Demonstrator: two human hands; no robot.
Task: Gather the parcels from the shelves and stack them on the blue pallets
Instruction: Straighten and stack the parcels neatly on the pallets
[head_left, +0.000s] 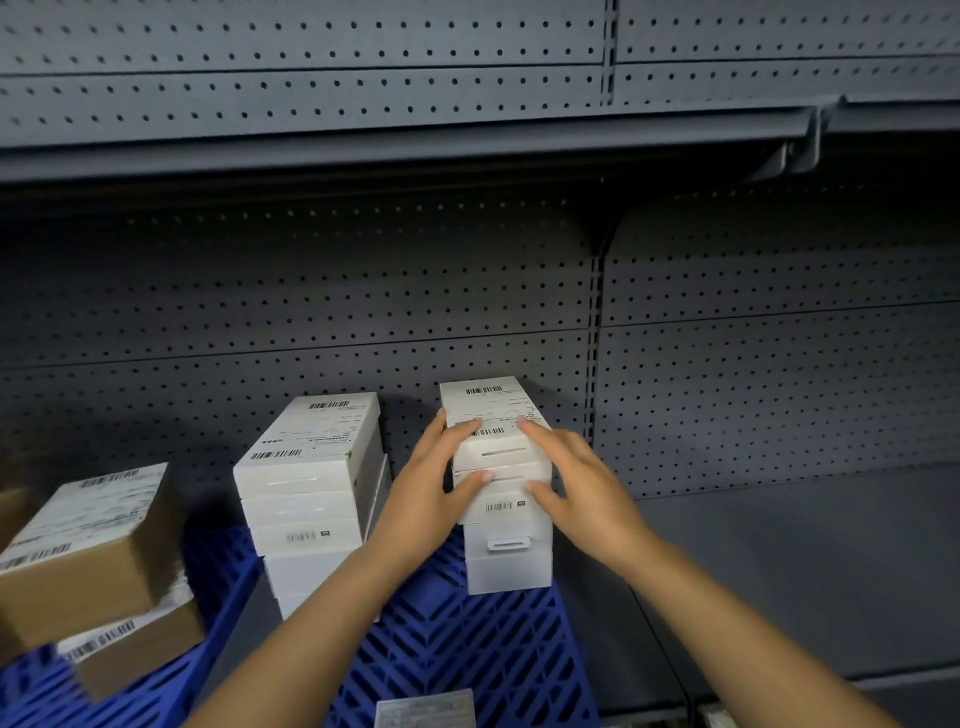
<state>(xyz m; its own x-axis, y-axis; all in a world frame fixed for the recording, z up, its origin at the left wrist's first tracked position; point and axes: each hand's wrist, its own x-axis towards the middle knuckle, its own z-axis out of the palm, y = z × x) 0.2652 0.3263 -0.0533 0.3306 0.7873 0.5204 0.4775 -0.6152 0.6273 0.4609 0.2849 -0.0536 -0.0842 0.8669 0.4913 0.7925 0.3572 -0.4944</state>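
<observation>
A stack of several white parcels (506, 561) stands on a blue pallet (467, 649), its top parcel (488, 410) bearing a barcode label. My left hand (431, 488) grips the left side of the upper parcels, thumb on the front. My right hand (576, 483) holds the right side, fingers laid over the top edge and front. A second stack of white parcels (311, 488) stands just to the left. Brown cardboard parcels (88, 551) with labels are stacked at the far left on another blue pallet (41, 691).
A dark grey pegboard shelving unit (363, 291) rises directly behind the stacks, with a shelf edge (415, 145) overhead. A bare grey lower shelf (779, 571) lies to the right. A flat labelled parcel (426, 709) lies at the pallet's near edge.
</observation>
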